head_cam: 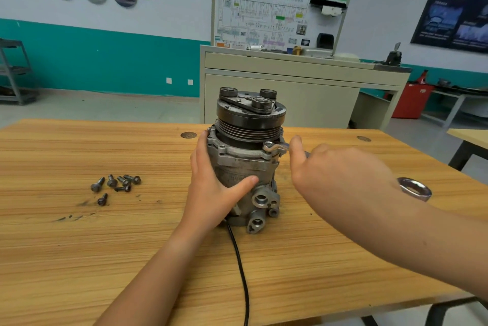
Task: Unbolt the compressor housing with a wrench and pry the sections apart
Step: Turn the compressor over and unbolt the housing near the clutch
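A grey metal compressor (pixel 244 164) stands upright on the wooden table (pixel 79 233), its black grooved pulley (pixel 250 114) on top. My left hand (pixel 211 188) wraps its left side, thumb across the front of the housing. My right hand (pixel 340 172) grips a wrench. One end of the wrench (pixel 274 146) sits on a bolt at the housing's upper right flange. Its ring end (pixel 414 189) sticks out behind my wrist.
Several loose bolts (pixel 116 184) lie on the table to the left of the compressor. A black cable (pixel 241 270) runs from the compressor's base toward the near edge. A beige training cabinet (pixel 290 88) stands behind the table.
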Demonstrator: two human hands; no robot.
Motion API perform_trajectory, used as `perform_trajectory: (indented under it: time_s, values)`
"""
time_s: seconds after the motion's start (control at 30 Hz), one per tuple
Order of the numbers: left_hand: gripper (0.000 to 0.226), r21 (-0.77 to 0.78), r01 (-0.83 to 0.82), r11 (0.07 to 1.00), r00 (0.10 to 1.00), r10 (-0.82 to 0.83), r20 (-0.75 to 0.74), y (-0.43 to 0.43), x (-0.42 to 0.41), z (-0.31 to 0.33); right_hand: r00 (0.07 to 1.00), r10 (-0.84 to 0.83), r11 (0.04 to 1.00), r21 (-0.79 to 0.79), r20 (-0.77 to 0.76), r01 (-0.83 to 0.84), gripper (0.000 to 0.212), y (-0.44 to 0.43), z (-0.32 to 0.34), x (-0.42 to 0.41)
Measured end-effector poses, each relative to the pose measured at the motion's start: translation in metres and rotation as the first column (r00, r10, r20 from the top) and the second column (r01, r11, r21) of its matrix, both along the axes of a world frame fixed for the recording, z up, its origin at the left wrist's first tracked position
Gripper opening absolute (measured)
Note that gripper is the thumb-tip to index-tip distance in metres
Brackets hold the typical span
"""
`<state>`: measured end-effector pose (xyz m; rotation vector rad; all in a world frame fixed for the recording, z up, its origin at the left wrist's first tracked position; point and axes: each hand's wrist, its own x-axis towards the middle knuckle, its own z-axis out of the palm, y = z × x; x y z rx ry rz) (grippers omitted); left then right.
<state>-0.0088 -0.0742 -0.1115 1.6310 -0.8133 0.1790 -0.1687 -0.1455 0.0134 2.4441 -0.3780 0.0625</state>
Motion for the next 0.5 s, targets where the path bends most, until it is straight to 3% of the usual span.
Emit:
perform_trajectory:
  time_s: [0.1, 0.17, 0.2, 0.33, 0.43, 0.5]
  values:
    - [0.117, 0.001, 0.002, 1.0, 1.0, -0.002, -0.002, 0.0, -0.001, 0.0, 0.998, -0.023, 1.0, 0.017, 0.062, 0.022, 0.052, -0.007, 0.002, -0.003]
    - [0.118, 0.011, 0.002, 1.0, 1.0, -0.002, -0.006, 0.0, -0.001, 0.0, 0.99, -0.053, 0.984, 0.176, 0.132, 0.029, 0.032, -0.019, 0.011, -0.004]
    - [0.119, 0.016, 0.001, 1.0, 1.0, -0.001, -0.006, 0.0, -0.001, 0.0, 0.987, -0.082, 0.951, 0.306, 0.138, 0.036, 0.033, -0.025, 0.017, -0.002]
    - [0.119, 0.029, -0.002, 1.0, 1.0, 0.001, 0.009, 0.0, -0.001, 0.001, 0.978, -0.207, 0.604, 0.79, 0.03, 0.104, 0.041, -0.045, 0.031, 0.014]
    - [0.119, 0.033, -0.002, 0.999, 1.0, 0.002, 0.005, 0.0, -0.002, 0.002, 0.98, -0.197, 0.34, 0.935, -0.032, 0.099, 0.033, -0.049, 0.035, 0.017]
    - [0.119, 0.033, -0.005, 0.999, 1.0, 0.005, 0.003, 0.001, -0.002, 0.002, 0.981, -0.189, 0.219, 0.971, -0.054, 0.096, 0.029, -0.051, 0.038, 0.017]
